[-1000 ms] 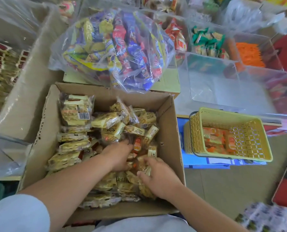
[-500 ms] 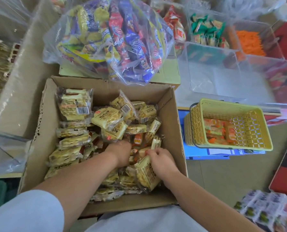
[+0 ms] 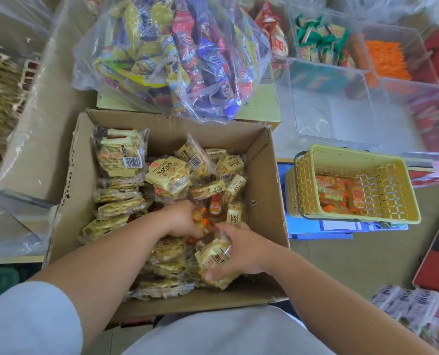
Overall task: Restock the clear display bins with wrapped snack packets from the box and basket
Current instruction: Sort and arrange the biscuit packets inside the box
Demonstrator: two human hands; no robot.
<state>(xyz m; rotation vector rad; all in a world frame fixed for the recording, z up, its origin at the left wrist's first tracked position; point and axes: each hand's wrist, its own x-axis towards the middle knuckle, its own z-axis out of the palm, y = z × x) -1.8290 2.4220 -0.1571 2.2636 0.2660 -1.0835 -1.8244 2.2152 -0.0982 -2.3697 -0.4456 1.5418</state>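
An open cardboard box (image 3: pixel 269 190) in front of me is full of yellow wrapped snack packets (image 3: pixel 168 174). Both my hands are down inside it. My right hand (image 3: pixel 241 249) grips a yellow packet (image 3: pixel 213 262) near the box's front right. My left hand (image 3: pixel 181 220) reaches into the middle of the pile with curled fingers among small orange packets (image 3: pixel 214 206); what it holds is hidden. A yellow plastic basket (image 3: pixel 382 185) to the right holds several orange packets (image 3: pixel 336 196). An empty clear display bin (image 3: pixel 328 119) stands behind the basket.
A big clear bag of mixed coloured snacks (image 3: pixel 177 52) lies on a closed carton (image 3: pixel 262 106) behind the box. Clear bins at the back right hold green packets (image 3: pixel 318 39) and orange packets (image 3: pixel 387 57). A lined carton (image 3: pixel 34 124) stands left.
My right hand has pulled a yellow packet up from the pile and closed round it. My left hand stayed in the middle of the box, digging slightly deeper.
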